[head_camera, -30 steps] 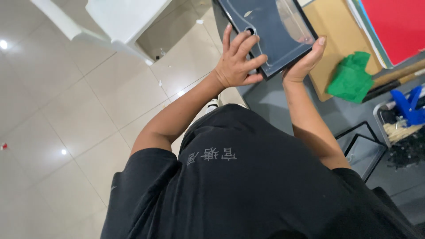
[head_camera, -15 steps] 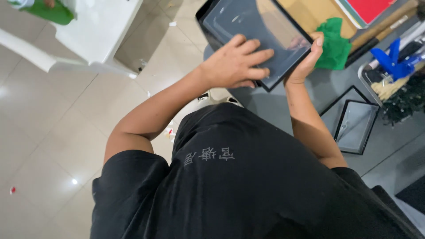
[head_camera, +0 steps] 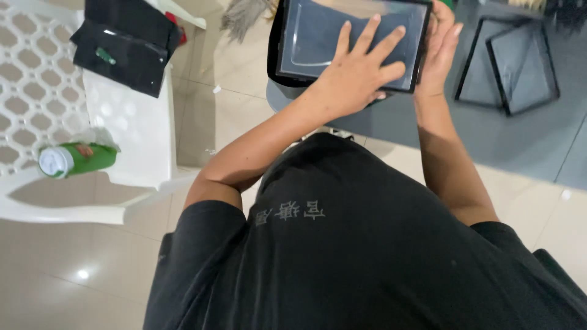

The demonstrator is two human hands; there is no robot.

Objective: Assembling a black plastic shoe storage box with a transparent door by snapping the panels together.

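The left hand (head_camera: 358,76) lies flat, fingers spread, palm down on the glass face of a dark frame (head_camera: 306,43). It presses on the pane rather than closing round anything. The frame sits directly under that palm and runs out to the left of it and up past the fingertips. Its near edge rests on the grey table (head_camera: 538,140), with its left corner jutting past the table's edge over the tiled floor.

The right hand (head_camera: 441,52) stands just to the right of the left one, cupped against the frame's right edge. Its fingers curl along that side, gripping the rim. How far the fingers wrap behind is hidden, since the frame's back does not show.

The top of the frame is cut off by the picture's upper border, so its full shape cannot be seen. The left palm covers the lower right part of the glass.

Well to the right of the right hand, two more empty black frames (head_camera: 507,61) lie on the table, one overlapping the other; their upper corners are cut off too.

Far to the left of the left hand stands a white plastic chair (head_camera: 131,128). On it lie a green can (head_camera: 76,160) on its side and a flat black packet (head_camera: 125,52). A frayed bundle (head_camera: 244,15) shows above, by the frame's left corner, too cropped to identify.
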